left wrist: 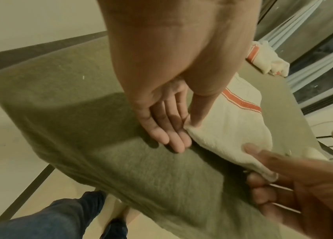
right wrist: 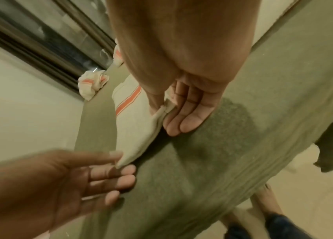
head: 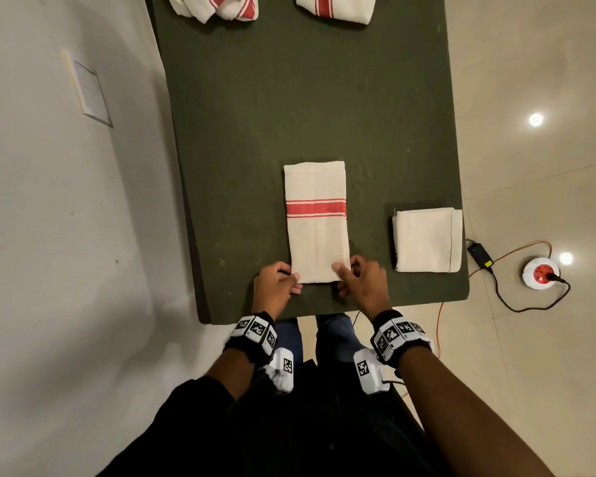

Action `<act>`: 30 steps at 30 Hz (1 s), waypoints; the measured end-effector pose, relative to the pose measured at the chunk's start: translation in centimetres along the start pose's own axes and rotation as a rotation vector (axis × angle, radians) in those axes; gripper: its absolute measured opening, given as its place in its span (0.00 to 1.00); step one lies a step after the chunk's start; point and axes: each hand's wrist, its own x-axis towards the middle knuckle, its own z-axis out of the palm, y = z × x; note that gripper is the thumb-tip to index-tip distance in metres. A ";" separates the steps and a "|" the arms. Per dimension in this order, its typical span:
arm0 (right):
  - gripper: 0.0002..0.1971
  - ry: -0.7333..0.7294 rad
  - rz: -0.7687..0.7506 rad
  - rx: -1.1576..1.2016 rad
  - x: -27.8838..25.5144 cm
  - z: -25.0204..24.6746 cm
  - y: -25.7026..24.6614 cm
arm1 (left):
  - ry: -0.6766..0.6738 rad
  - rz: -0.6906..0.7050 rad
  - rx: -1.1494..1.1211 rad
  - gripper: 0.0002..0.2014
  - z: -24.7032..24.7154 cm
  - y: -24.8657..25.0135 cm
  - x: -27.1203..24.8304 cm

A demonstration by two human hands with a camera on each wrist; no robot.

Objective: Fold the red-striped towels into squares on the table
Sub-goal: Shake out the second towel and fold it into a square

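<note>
A towel (head: 315, 222), folded into a long narrow strip with one red stripe across it, is laid lengthwise on the green-covered table (head: 289, 98), its near end close to the table's front edge. The near left corner is pinched by the left hand (head: 276, 285): in the left wrist view the thumb (left wrist: 200, 110) is seen pressed on top of the cloth while the fingers (left wrist: 173, 134) are slid under the edge, nearly straight and lying against the table cover. The near right corner is held in the same way by the right hand (head: 360, 284); in the right wrist view its thumb (right wrist: 157, 103) is set on top of the corner and its fingers (right wrist: 183, 119) are tucked beneath, only slightly bent. The near end is raised a little off the cover at both corners, while the rest of the strip is left flat.

To the right of the strip, near the table's right edge and apart from it, a folded towel (head: 427, 244) is laid as a near-square with no stripe showing. At the far end of the table, a crumpled towel (head: 214, 6) is seen on the left and a flatter, part-folded one (head: 334, 8) on the right, both cut off by the frame. On the floor to the right of the table, a black adapter (head: 479, 254) and a round red-and-white socket (head: 541, 273) are joined by cables.
</note>
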 end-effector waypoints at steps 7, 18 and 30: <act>0.21 -0.044 -0.031 -0.247 0.9 -0.8 -0.2 | 0.268 0.016 0.226 0.17 1.1 1.3 0.0; 0.11 0.229 -0.361 -0.297 6.3 -2.5 -7.4 | 0.362 0.255 0.378 0.17 -0.4 8.2 4.0; 0.05 0.093 -0.342 0.007 10.0 -1.7 -9.8 | 0.344 0.268 0.156 0.11 -0.6 9.6 7.4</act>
